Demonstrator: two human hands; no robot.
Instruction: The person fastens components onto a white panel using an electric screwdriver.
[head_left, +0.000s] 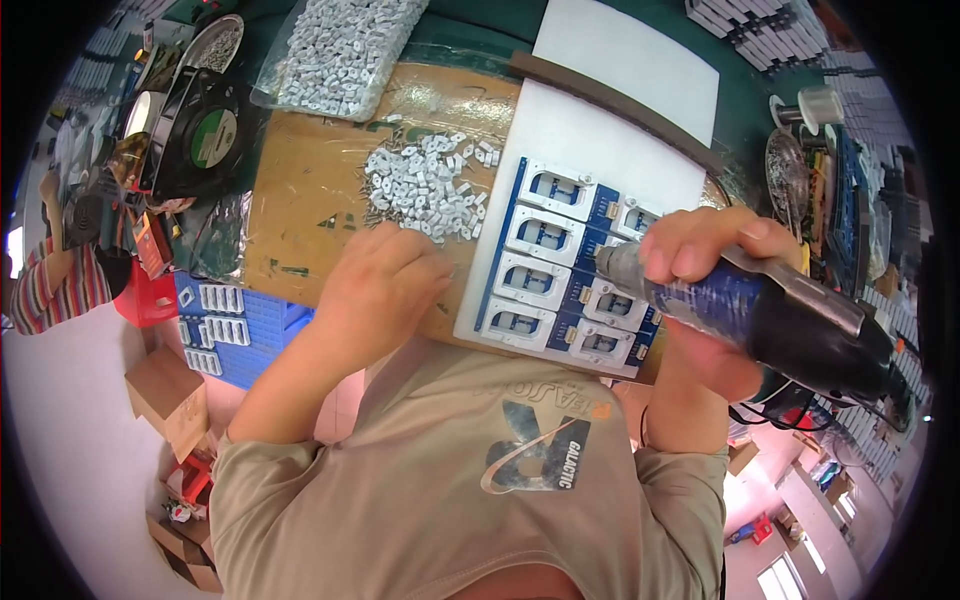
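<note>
My right hand is wrapped round a black and blue electric screwdriver, its tip pointing left over a blue circuit board panel. The panel carries two columns of white rectangular frames and lies on a white sheet. Part of the right column is hidden by the hand and tool. Left of the panel, my left hand is closed, fingertips bunched at the near edge of a heap of small white plastic pieces. Small screws lie beside that heap. Whatever the left fingers pinch is hidden.
A clear bag of white pieces lies at the back, and a black fan stands left. A brown strip crosses the white sheet. A wire spool sits back right. Someone in a striped shirt is far left.
</note>
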